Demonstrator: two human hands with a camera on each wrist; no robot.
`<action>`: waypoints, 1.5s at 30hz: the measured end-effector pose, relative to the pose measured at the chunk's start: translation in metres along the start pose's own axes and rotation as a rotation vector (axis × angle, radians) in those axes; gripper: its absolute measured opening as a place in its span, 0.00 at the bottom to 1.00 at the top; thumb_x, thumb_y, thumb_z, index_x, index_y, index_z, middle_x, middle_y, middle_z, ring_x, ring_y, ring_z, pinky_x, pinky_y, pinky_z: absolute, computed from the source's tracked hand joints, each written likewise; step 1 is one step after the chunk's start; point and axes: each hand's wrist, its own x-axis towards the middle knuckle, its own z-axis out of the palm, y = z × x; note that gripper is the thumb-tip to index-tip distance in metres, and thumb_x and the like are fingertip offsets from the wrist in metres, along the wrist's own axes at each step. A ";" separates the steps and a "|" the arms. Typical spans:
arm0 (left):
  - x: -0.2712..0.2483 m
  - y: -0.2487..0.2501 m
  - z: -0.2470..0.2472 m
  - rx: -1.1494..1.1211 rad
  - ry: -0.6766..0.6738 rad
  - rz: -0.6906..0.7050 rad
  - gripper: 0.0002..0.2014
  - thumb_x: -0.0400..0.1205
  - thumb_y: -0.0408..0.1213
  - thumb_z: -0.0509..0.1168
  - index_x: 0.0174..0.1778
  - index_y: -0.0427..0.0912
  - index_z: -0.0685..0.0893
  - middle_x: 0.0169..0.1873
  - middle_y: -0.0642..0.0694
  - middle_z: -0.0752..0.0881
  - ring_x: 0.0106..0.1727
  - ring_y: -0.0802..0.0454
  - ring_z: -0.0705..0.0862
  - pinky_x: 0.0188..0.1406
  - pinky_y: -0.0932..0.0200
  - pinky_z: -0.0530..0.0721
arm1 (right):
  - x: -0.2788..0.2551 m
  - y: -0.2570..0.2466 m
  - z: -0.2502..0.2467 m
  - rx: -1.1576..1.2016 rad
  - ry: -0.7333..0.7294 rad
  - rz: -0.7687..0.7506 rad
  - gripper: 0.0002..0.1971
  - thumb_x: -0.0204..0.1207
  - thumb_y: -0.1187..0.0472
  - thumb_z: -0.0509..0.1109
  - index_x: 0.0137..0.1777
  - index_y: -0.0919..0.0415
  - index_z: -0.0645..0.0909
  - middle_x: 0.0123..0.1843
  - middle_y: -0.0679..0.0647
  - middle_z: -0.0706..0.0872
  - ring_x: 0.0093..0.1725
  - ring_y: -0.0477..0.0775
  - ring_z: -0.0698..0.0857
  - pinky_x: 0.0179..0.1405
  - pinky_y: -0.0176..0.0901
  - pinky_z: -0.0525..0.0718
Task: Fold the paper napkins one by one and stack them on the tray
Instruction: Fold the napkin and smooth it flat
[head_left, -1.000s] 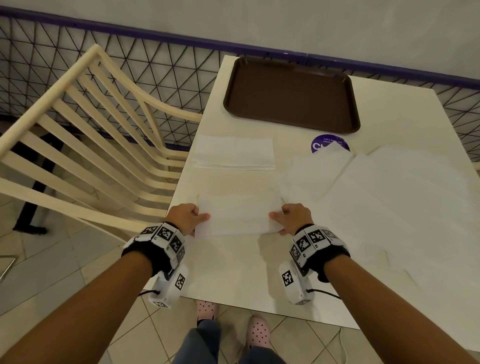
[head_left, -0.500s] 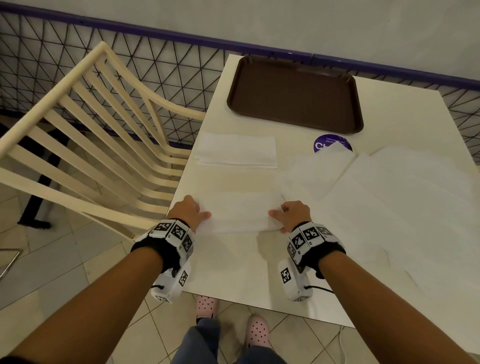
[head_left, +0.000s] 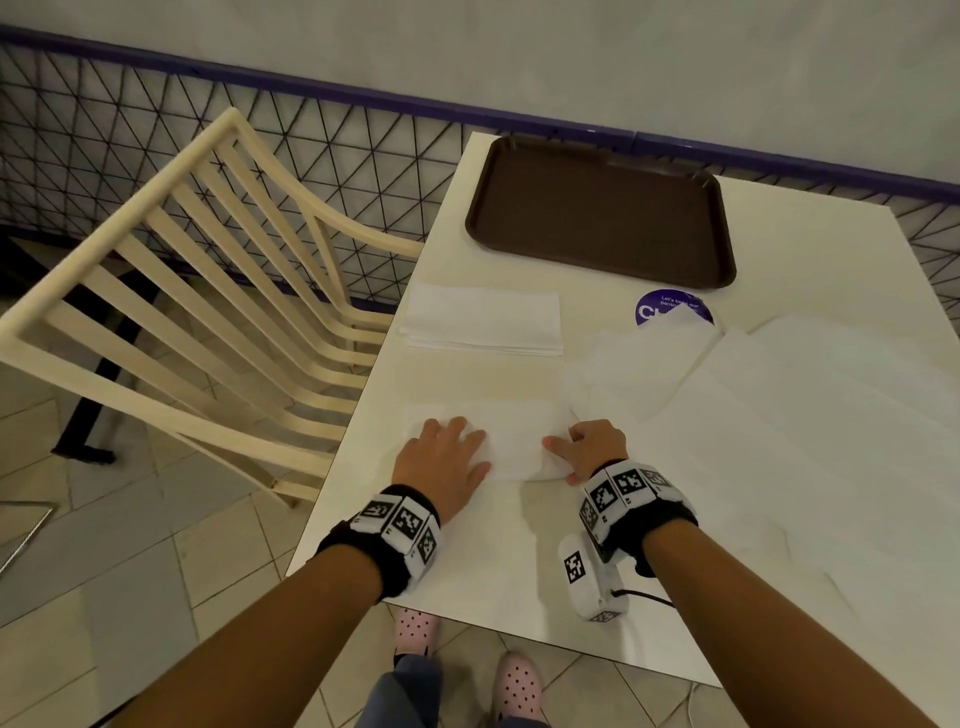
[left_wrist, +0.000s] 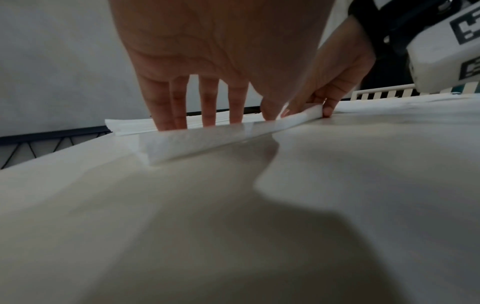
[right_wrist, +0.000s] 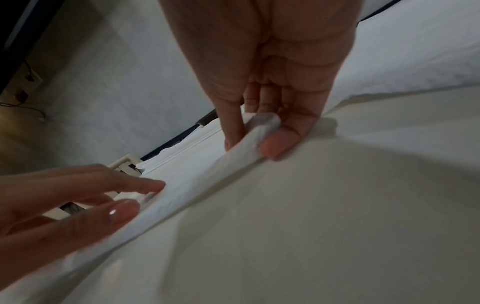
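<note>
A folded white paper napkin (head_left: 511, 439) lies near the front edge of the cream table (head_left: 493, 571). My left hand (head_left: 447, 449) presses flat on its left part with straight fingers (left_wrist: 166, 107). My right hand (head_left: 584, 447) pinches the napkin's right end (right_wrist: 255, 133) between thumb and fingers, lifting that end a little. A pile of folded napkins (head_left: 483, 322) lies further back on the left. The brown tray (head_left: 602, 208) sits at the far end of the table with nothing on it.
Several unfolded white napkins (head_left: 805, 415) are spread over the right half of the table, partly covering a round purple sticker (head_left: 670, 306). A cream slatted chair (head_left: 208, 291) stands to the left. A black wire fence (head_left: 311, 130) runs behind.
My left hand has moved from pinching the napkin's left end to lying flat on top of it. The right hand keeps its pinch on the right end. The head view shifted slightly.
</note>
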 end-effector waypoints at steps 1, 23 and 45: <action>0.000 0.001 0.000 0.011 -0.013 -0.011 0.25 0.86 0.55 0.45 0.79 0.51 0.59 0.78 0.49 0.60 0.75 0.45 0.63 0.65 0.54 0.74 | 0.000 0.000 0.000 -0.004 0.003 -0.001 0.25 0.76 0.51 0.69 0.24 0.58 0.61 0.33 0.57 0.75 0.54 0.67 0.86 0.26 0.36 0.66; -0.001 0.005 -0.008 0.056 -0.090 -0.129 0.30 0.83 0.60 0.49 0.78 0.48 0.59 0.75 0.50 0.61 0.71 0.46 0.66 0.52 0.56 0.78 | -0.025 -0.011 -0.005 0.052 0.039 -0.063 0.12 0.78 0.53 0.68 0.49 0.64 0.77 0.48 0.59 0.81 0.54 0.63 0.80 0.52 0.48 0.78; -0.022 0.001 -0.004 0.035 -0.082 -0.328 0.29 0.84 0.57 0.48 0.78 0.44 0.59 0.74 0.45 0.63 0.71 0.45 0.68 0.62 0.52 0.75 | -0.075 0.024 0.011 -0.733 -0.195 -0.489 0.26 0.87 0.60 0.38 0.82 0.66 0.39 0.84 0.58 0.37 0.84 0.53 0.41 0.83 0.45 0.41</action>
